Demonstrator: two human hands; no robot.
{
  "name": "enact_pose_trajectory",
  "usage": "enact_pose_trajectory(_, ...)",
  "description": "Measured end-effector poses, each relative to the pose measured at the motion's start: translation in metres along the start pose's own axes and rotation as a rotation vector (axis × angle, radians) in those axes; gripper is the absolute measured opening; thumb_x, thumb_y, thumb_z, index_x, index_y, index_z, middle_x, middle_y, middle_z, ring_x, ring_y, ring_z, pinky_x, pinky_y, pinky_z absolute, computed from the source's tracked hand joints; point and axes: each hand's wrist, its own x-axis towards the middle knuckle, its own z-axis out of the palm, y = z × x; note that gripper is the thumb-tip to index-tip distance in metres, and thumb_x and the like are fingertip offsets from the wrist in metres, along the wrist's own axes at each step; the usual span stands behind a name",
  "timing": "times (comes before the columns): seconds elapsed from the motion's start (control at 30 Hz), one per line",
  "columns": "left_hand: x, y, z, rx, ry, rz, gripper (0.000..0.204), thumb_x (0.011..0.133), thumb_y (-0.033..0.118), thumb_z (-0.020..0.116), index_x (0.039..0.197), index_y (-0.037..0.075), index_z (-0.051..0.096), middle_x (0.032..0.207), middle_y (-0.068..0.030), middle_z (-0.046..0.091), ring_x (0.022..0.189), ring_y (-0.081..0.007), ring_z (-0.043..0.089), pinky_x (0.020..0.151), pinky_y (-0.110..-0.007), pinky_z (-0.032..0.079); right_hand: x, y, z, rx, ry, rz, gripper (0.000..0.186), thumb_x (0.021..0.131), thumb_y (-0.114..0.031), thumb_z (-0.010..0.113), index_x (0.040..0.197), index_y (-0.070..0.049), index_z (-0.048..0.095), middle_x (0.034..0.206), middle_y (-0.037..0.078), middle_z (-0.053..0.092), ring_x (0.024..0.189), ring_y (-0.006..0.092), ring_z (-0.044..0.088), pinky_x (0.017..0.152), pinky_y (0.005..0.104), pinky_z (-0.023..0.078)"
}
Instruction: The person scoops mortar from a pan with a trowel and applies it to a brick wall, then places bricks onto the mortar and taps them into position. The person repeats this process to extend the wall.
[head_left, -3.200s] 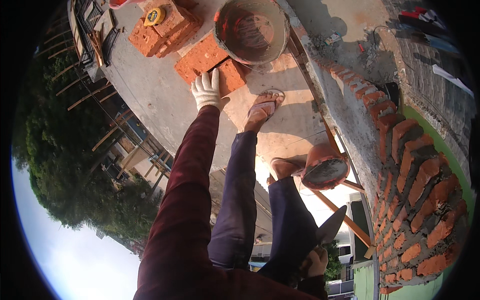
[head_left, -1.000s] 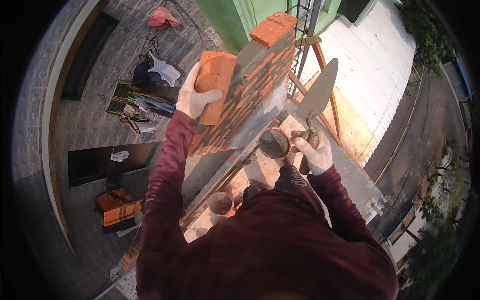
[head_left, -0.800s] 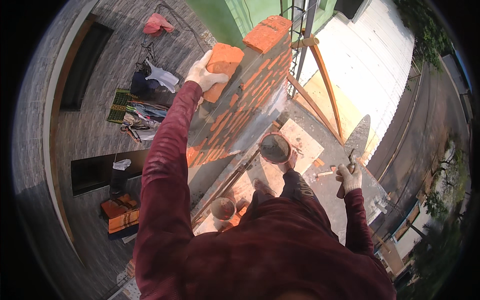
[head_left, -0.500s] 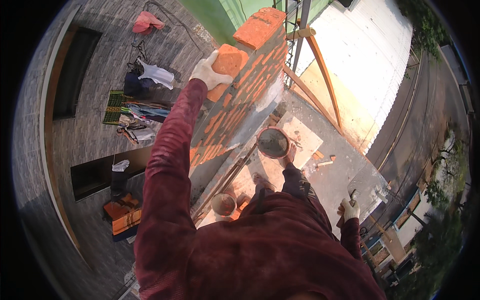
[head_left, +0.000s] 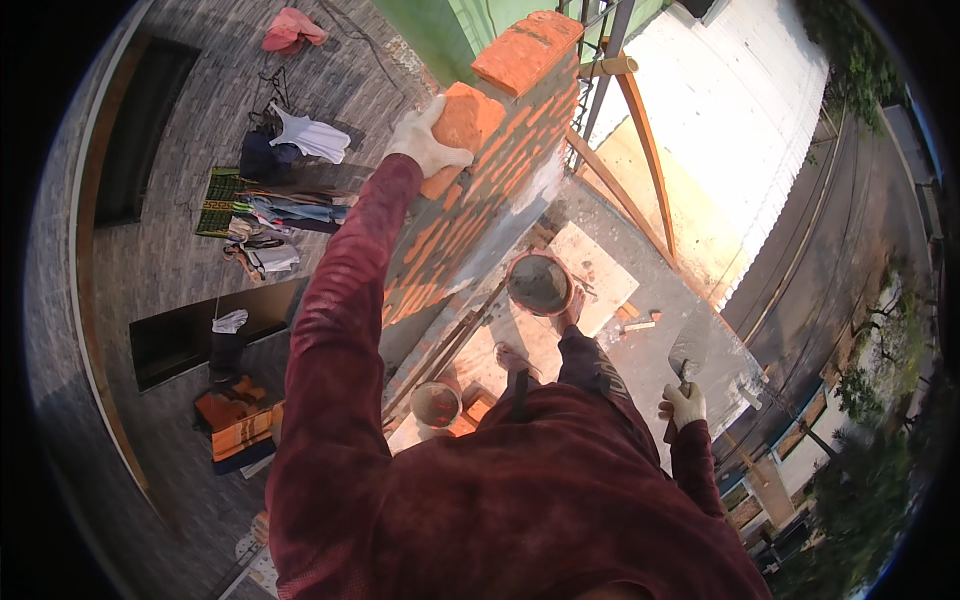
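At the top of a brick wall (head_left: 480, 205), my left hand (head_left: 424, 142), in a white glove, grips an orange brick (head_left: 468, 116) with fingers spread around its near side. The brick sits on the wall's upper course, close to another brick (head_left: 527, 50) further along. Mortar shows grey between the courses. Out to the right, my gloved right hand (head_left: 684, 404) is closed round the handle of a trowel (head_left: 688, 350), whose metal blade points away from me. Below stands a bucket of grey mortar (head_left: 539, 284), beside my foot.
A second bucket (head_left: 436, 404) stands near loose bricks at lower left. Brick pieces (head_left: 638, 326) lie on the concrete slab (head_left: 690, 330), which ends in an edge above a street. Wooden braces (head_left: 645, 140) rise by the wall's far end. Clothes (head_left: 310, 134) hang along the grey building at left.
The right hand has moved a little up and left, and the trowel blade has swung into clear view. My left hand stays on the brick; the whole view has shifted slightly.
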Motion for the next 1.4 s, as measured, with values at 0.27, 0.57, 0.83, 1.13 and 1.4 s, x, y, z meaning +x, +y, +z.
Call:
enact_pose_trajectory(0.27,0.001,0.005,0.004,0.101,0.001,-0.010,0.125,0.058,0.050,0.091,0.164,0.018,0.032,0.140,-0.0255,0.051,0.128,-0.0410,0.056,0.109,-0.044,0.047,-0.049,-0.155,0.063,-0.217,-0.228,-0.303,0.042,0.089,-0.020,0.071,0.121,0.001,0.054,0.083,0.010,0.061,0.050,0.0145,0.057,0.044,0.0304,0.048)
enact_pose_trajectory(0.57,-0.016,-0.026,-0.001,0.010,-0.043,-0.010,0.122,0.064,0.062,0.084,0.166,0.025,0.026,0.158,-0.0219,0.041,0.143,-0.0409,0.045,0.115,-0.047,0.043,-0.078,-0.349,0.194,-0.793,-0.092,-1.446,0.060,0.095,-0.019,0.065,0.148,-0.003,0.042,0.122,0.029,0.064,0.111,0.0468,0.065,0.092,0.0516,0.054)
enact_pose_trajectory(0.83,-0.023,-0.045,0.004,-0.039,-0.030,0.048,0.110,0.071,0.051,0.083,0.164,0.023,0.032,0.154,-0.0225,0.044,0.141,-0.0388,0.046,0.115,-0.044,0.041,-0.050,-0.415,0.297,-0.972,-0.099,-1.619,0.049,0.102,-0.025,0.056,0.145,-0.004,0.045,0.109,0.028,0.068,0.101,0.0452,0.069,0.086,0.0514,0.056)
enact_pose_trajectory(1.13,-0.020,-0.045,0.008,0.049,-0.028,0.020,0.110,0.070,0.060,0.080,0.164,0.029,0.031,0.157,-0.0125,0.045,0.141,-0.0386,0.045,0.115,-0.047,0.043,-0.030,-0.425,0.310,-0.992,-0.166,-1.583,0.045,0.103,-0.026,0.053,0.142,-0.002,0.050,0.105,0.030,0.070,0.102,0.0455,0.070,0.088,0.0488,0.056)
enact_pose_trajectory(1.4,-0.015,-0.048,0.009,0.106,-0.031,0.022,0.110,0.072,0.064,0.079,0.164,0.031,0.029,0.157,-0.0090,0.045,0.141,-0.0383,0.046,0.114,-0.048,0.045,-0.034,-0.432,0.316,-1.043,-0.208,-1.582,0.045,0.105,-0.030,0.053,0.139,0.000,0.052,0.106,0.029,0.071,0.103,0.0428,0.071,0.088,0.0467,0.058)
